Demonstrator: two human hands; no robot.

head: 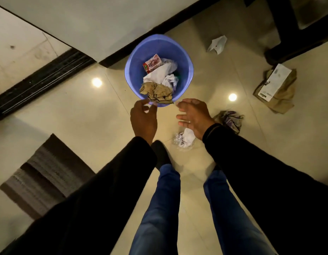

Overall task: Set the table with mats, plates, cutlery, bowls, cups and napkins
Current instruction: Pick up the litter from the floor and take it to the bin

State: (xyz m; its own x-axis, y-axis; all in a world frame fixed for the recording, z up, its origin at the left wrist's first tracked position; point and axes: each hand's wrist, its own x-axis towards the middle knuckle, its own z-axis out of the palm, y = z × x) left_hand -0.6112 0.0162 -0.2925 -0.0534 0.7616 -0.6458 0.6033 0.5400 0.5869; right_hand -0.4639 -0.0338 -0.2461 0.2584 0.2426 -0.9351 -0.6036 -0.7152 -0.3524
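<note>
A blue plastic bin (133, 74) stands upright on the shiny tiled floor (71, 116), its open mouth facing up, just beyond both hands. Inside it lie a small red-and-pink carton (152, 64) at the far side with its long axis running from near left to far right, crumpled white paper (164, 73) in the middle, and a crumpled brown paper wad (156, 92) at the near side, resting on the near rim and overhanging it a little.

The left hand (143, 120) is just near of the bin's near rim, fingers loosely curled; I cannot tell whether they touch the brown wad or hold anything. The right hand (193, 115) hangs to the right of it, fingers spread and relaxed, holding nothing.

No mats, plates, cutlery, bowls or cups show here. On the floor lie a crumpled white paper ball (185, 138) under the right wrist, a crumpled patterned wrapper (231, 119) to its right, a folded white paper (217, 44) far right, and a white box on a brown paper bag (275, 83) at the right. A striped doormat (47, 173) lies near left.
</note>
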